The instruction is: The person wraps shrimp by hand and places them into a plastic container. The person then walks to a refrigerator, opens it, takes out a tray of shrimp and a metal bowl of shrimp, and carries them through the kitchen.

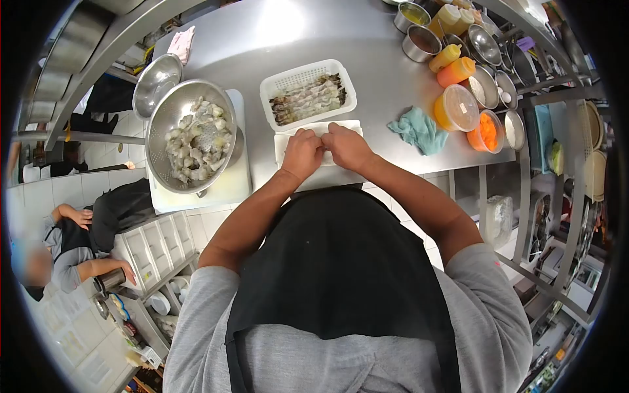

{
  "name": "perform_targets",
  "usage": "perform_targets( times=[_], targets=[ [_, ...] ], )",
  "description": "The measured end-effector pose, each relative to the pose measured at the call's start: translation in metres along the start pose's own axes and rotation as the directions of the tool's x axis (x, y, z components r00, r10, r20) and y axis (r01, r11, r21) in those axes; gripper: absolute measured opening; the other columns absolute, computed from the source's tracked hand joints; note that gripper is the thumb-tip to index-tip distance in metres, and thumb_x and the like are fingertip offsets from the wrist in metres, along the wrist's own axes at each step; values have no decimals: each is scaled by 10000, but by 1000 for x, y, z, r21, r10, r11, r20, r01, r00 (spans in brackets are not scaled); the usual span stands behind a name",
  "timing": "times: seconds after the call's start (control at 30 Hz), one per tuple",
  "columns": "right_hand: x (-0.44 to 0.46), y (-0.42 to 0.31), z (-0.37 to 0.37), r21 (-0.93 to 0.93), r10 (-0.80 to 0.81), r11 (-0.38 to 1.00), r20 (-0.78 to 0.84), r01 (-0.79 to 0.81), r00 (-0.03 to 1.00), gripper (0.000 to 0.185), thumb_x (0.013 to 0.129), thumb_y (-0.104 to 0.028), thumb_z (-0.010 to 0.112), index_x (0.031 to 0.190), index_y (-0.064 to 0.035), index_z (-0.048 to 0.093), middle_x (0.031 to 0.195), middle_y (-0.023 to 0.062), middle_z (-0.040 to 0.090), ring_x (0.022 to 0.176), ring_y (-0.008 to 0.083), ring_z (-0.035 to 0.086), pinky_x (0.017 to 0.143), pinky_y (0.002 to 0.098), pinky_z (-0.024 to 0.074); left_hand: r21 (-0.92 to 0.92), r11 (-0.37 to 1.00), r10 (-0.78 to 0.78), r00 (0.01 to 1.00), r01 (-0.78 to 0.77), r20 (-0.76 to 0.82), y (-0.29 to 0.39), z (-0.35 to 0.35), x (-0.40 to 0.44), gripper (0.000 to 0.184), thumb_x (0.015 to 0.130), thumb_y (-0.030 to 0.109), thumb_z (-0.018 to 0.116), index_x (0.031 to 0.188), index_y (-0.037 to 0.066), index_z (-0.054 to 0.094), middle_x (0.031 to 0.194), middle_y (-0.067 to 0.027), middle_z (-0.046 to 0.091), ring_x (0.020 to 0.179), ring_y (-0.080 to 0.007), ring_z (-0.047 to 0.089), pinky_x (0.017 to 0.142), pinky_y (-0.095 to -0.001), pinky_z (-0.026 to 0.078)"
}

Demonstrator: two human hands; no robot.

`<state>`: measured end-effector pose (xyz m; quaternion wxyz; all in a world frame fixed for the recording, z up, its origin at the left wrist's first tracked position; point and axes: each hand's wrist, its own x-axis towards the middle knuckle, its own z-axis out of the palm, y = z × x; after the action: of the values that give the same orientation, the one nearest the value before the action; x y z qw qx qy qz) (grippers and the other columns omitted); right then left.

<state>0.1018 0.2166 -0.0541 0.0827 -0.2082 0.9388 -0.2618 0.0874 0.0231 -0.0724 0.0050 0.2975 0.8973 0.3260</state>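
Observation:
My left hand [304, 154] and my right hand [346, 148] meet over a small white board or tray [354, 129] at the counter's front edge. Both have their fingers closed and pressed together; whatever they pinch is hidden beneath them. Just beyond lies a white perforated basket [268, 87] in which shrimp [308, 99] are laid out in a row, dark at the ends. To my left, a steel colander [156, 141] holds a heap of peeled shrimp [196, 139], resting over a white cutting board [240, 177].
A teal cloth [419, 131] lies on the right. Past it stand an orange-filled tub [486, 133], a lidded container [457, 109], squeeze bottles [457, 71] and steel pots [421, 43]. Another steel bowl [157, 85] is behind the colander. A co-worker [72, 252] is at lower left.

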Motion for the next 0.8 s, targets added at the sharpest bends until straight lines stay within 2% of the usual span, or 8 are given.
perform_targets(
  times=[0.2,0.3,0.37,0.4,0.5,0.67,0.8],
  targets=[
    [0,5,-1,16,28,999,29,-28,999,84,915,-85,665,995,-69,688,1043,154,620,1040,373,671,848,500,568,17,999,-52,999,51,17,2,-5,1,108,811,103,789,911,65,784,910,-124,690,945,-365,645,846,-480,525],
    [-18,3,-10,188,64,982,-174,-31,983,100,926,-95,665,1016,-55,685,1047,153,624,1056,372,668,860,495,566,-22,998,-60,996,59,-64,11,-7,1,124,823,138,804,930,75,799,923,-108,701,955,-356,648,849,-475,525],
    [-22,4,-15,193,81,980,-152,-50,985,96,928,-96,662,1006,-44,683,1043,152,624,1058,372,664,871,488,565,-23,998,-67,989,65,-134,21,-7,0,125,825,147,812,931,82,806,924,-97,705,955,-349,648,847,-473,522],
    [-23,4,-16,195,94,979,-144,-65,985,94,929,-96,660,1001,-38,681,1041,152,624,1059,372,662,876,484,565,-19,998,-64,992,62,-108,20,-5,0,114,826,139,809,923,81,804,921,-96,704,951,-348,646,845,-472,520],
    [-17,12,-11,54,1,999,-59,2,998,92,918,-75,647,992,-39,686,1037,153,627,1060,368,661,886,479,565,-24,999,-49,997,47,-56,19,4,7,84,825,118,800,898,75,799,909,-95,699,939,-344,640,843,-470,514],
    [-12,4,-10,-34,55,998,28,-54,998,112,889,-36,627,977,-44,695,1061,165,628,1058,367,663,891,480,570,-40,999,-14,1000,14,-16,9,11,9,41,821,90,790,844,56,787,877,-100,686,921,-347,631,844,-478,512],
    [-12,7,-11,-43,51,998,58,-49,997,122,888,-40,633,998,-34,686,1081,181,627,1058,372,668,894,486,574,-52,999,7,1000,-6,13,9,3,8,151,819,99,795,964,57,790,947,-120,707,967,-367,642,886,-482,512]
  ],
)
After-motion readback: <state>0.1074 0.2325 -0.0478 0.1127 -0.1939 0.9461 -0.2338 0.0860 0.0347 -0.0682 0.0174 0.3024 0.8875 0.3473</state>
